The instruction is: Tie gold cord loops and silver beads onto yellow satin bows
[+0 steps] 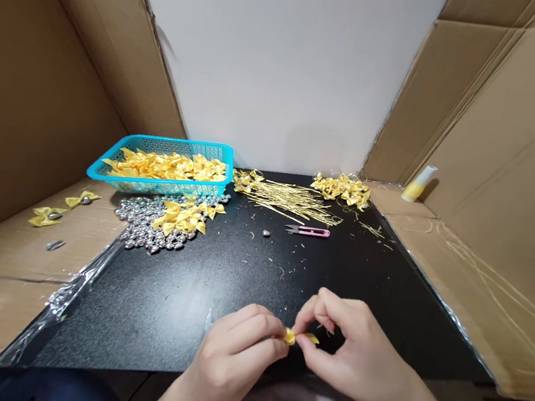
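Close to the table's front edge, a yellow ribbon bow (289, 336) is pinched between my two hands. My left hand (241, 346) grips its left side, fingers closed and covering much of it. My right hand (349, 345) holds the other side between thumb and index finger, and a yellow tail pokes out beneath. Whether a thread or bead is also in the fingers is too small to tell. Beyond the hands lie pink-handled thread snips (310, 231) and a single silver bead (266, 233).
A turquoise basket (157, 184) of yellow bows stands back left, beside a heap of silver beads (144, 226) with bows on top. Yellow cut strands (292, 201) lie at the back, near a pile of beaded bows (343, 189). A thread spool (419, 183) stands right. Cardboard walls enclose the table.
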A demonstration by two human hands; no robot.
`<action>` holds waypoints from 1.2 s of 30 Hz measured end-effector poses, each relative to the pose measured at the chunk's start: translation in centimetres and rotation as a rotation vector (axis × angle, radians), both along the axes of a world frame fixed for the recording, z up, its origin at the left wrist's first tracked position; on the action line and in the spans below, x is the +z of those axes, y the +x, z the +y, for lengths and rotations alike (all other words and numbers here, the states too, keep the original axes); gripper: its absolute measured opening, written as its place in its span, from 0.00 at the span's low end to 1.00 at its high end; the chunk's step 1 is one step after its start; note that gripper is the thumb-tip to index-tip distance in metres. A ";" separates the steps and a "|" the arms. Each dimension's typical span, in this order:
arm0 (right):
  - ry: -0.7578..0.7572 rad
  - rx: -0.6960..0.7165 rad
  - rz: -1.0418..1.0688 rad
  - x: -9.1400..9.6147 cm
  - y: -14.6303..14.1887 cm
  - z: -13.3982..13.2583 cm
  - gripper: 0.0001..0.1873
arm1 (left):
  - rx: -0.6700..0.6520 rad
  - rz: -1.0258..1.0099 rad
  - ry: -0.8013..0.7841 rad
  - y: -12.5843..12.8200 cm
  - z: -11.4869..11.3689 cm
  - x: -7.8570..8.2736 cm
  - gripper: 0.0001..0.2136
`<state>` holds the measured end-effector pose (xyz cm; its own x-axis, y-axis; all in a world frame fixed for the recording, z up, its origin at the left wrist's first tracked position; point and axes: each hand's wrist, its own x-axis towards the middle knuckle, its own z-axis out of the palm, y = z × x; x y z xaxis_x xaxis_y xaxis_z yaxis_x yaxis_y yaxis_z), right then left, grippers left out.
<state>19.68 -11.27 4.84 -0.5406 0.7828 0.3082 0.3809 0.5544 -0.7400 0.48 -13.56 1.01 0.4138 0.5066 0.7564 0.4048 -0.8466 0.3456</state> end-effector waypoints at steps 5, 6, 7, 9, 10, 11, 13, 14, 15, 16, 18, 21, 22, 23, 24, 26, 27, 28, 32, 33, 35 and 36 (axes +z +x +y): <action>-0.055 -0.025 0.019 -0.1 -0.2 0.0 0.16 | 0.023 -0.008 -0.016 0.0 0.0 -0.1 0.05; -0.074 -0.027 0.034 -0.2 -0.1 0.1 0.16 | 0.026 -0.011 -0.017 0.0 0.0 -0.1 0.05; -0.097 -0.026 0.059 -0.2 0.0 0.1 0.16 | 0.030 -0.013 -0.018 -0.1 -0.1 -0.1 0.06; -0.150 -0.020 0.131 -0.4 0.2 0.2 0.16 | 0.035 -0.019 -0.014 -0.1 -0.1 0.0 0.06; -0.176 -0.016 0.171 -0.5 0.3 0.2 0.16 | 0.034 -0.024 -0.012 -0.2 -0.1 0.0 0.07; -0.197 -0.011 0.207 -0.5 0.4 0.2 0.15 | 0.030 -0.032 -0.011 -0.2 -0.1 0.1 0.07; -0.216 -0.008 0.250 -0.6 0.4 0.3 0.14 | 0.017 -0.049 -0.009 -0.2 -0.1 0.2 0.07; -0.216 -0.012 0.247 -0.6 0.3 0.3 0.15 | 0.012 -0.056 -0.007 -0.2 -0.1 0.3 0.07; -0.211 -0.016 0.230 -0.6 0.3 0.3 0.16 | 0.011 -0.058 -0.006 -0.1 -0.1 0.4 0.06; -0.200 -0.017 0.202 -0.5 0.2 0.3 0.17 | 0.014 -0.059 -0.004 -0.1 -0.1 0.4 0.06; -0.161 -0.010 0.129 -0.5 0.1 0.2 0.18 | 0.021 -0.054 -0.006 -0.1 0.0 0.4 0.06; -0.105 -0.008 0.057 -0.4 0.1 0.2 0.15 | 0.010 -0.045 -0.008 -0.1 0.0 0.2 0.06; -0.106 -0.014 0.048 -0.4 0.1 0.2 0.14 | 0.002 -0.042 -0.010 -0.1 0.1 0.2 0.06; -0.120 -0.017 0.049 -0.4 0.0 0.2 0.13 | -0.004 -0.040 -0.011 -0.2 0.1 0.1 0.06; -0.146 -0.014 0.058 -0.4 0.0 0.3 0.12 | -0.006 -0.041 -0.012 -0.2 0.1 0.0 0.06; -0.216 0.001 0.112 -0.4 -0.1 0.4 0.11 | -0.005 -0.047 -0.022 -0.3 0.1 0.0 0.07; -0.255 0.001 0.159 -0.4 -0.2 0.5 0.10 | -0.004 -0.060 -0.034 -0.3 0.1 0.1 0.07; -0.287 -0.014 0.219 -0.5 -0.2 0.5 0.11 | -0.003 -0.079 -0.061 -0.2 0.1 0.1 0.08; -0.351 -0.073 0.445 -1.2 0.0 0.6 0.14 | 0.088 -0.235 -0.389 0.5 -0.3 0.1 0.05; -0.357 -0.055 0.472 -1.4 0.2 0.6 0.15 | 0.125 -0.288 -0.500 0.8 -0.3 0.1 0.04; -0.350 -0.016 0.464 -1.7 0.4 0.2 0.17 | 0.168 -0.385 -0.696 1.2 -0.4 0.0 0.05; -0.329 -0.017 0.434 -1.8 0.5 0.0 0.19 | 0.174 -0.423 -0.770 1.4 -0.4 0.0 0.04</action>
